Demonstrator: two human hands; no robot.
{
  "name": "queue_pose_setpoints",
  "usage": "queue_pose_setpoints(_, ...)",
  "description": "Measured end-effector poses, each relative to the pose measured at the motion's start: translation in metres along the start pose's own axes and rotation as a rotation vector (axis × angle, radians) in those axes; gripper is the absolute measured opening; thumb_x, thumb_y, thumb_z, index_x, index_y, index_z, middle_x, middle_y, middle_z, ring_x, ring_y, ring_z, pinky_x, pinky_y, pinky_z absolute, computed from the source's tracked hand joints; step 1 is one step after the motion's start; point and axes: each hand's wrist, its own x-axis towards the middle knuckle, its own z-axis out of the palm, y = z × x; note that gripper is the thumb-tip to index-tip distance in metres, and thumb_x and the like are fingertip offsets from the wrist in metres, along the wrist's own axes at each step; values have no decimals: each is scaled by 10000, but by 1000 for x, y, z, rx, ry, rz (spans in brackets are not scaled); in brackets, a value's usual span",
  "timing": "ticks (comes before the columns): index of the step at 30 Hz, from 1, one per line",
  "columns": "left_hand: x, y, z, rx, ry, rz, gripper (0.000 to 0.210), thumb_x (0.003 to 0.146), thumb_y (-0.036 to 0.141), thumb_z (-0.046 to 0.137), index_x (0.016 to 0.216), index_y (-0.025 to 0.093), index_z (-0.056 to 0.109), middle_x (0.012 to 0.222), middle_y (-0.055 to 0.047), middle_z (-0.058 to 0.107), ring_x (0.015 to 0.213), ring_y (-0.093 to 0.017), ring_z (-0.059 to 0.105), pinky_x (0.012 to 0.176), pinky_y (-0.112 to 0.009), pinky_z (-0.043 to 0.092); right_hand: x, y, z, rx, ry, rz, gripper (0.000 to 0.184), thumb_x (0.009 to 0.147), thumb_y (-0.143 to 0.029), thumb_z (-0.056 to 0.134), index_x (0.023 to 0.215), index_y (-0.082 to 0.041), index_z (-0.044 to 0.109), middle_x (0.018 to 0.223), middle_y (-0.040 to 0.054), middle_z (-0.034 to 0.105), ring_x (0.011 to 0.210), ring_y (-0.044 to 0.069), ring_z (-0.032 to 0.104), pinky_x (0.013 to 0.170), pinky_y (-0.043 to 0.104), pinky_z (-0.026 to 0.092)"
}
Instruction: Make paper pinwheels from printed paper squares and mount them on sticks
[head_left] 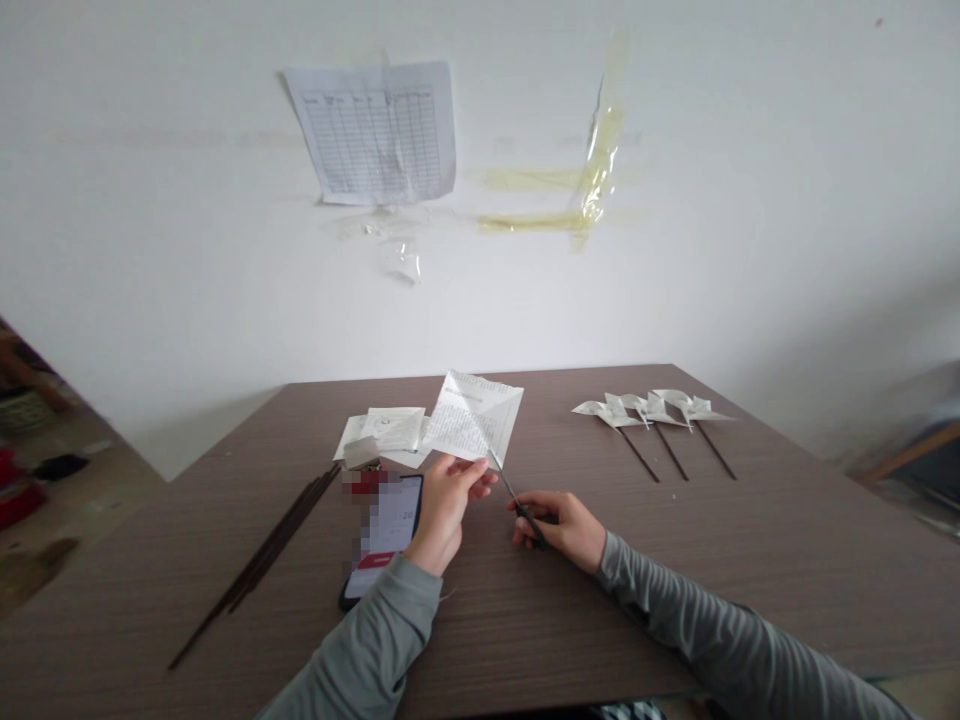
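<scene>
My left hand (448,505) pinches the lower edge of a square sheet of printed paper (474,415), held up above the table. Crease lines run across the sheet. In my right hand (559,525) is a pair of scissors (516,497) with black handles; the blades point up and left and meet the paper's lower corner. Beneath my left wrist lies a phone (390,530) with its screen lit. Left of the held sheet, more pieces of paper (394,430) are stacked on the table.
Three paper pinwheels (652,408) on dark sticks lie at the right of the brown table (750,560). Several dark sticks (262,550) lie at the left. A small greyish box (362,453) sits by the papers. A printed sheet (375,130) is taped to the white wall behind.
</scene>
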Motion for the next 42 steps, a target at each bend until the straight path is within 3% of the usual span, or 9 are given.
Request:
queue_pose_setpoints(13, -6, 6, 5, -5, 7, -60, 413, 720, 188, 1178, 806, 199, 774, 790, -10, 864, 687, -207, 877, 588, -232, 615, -2, -15, 6, 15, 24, 19, 701, 758, -898, 1051, 1029, -269, 900, 810, 121, 844, 769, 345, 771, 825, 522, 706)
queue_pose_setpoints(25, -9, 11, 8, 0, 22, -78, 349, 797, 91, 1106, 805, 198, 774, 760, 8, 842, 661, -184, 862, 562, -208, 590, -3, -14, 4, 14, 12, 11, 636, 818, -854, 1031, 992, -257, 896, 818, 126, 856, 758, 328, 762, 855, 528, 721)
queue_pose_setpoints(34, -8, 8, 5, 23, 10, -65, 364, 786, 157, 1148, 835, 202, 790, 803, -8, 868, 690, -203, 881, 576, -219, 609, -3, -15, 5, 22, 17, 27, 636, 787, -855, 1052, 987, -277, 879, 825, 125, 863, 761, 339, 764, 841, 531, 703)
queue_pose_setpoints(42, -7, 8, 5, 36, -10, -60, 388, 767, 174, 1154, 812, 205, 770, 761, 9, 836, 670, -199, 873, 562, -211, 614, 0, -7, 3, 34, 13, 7, 652, 806, -833, 1048, 1038, -239, 913, 835, 105, 859, 743, 284, 742, 807, 480, 703)
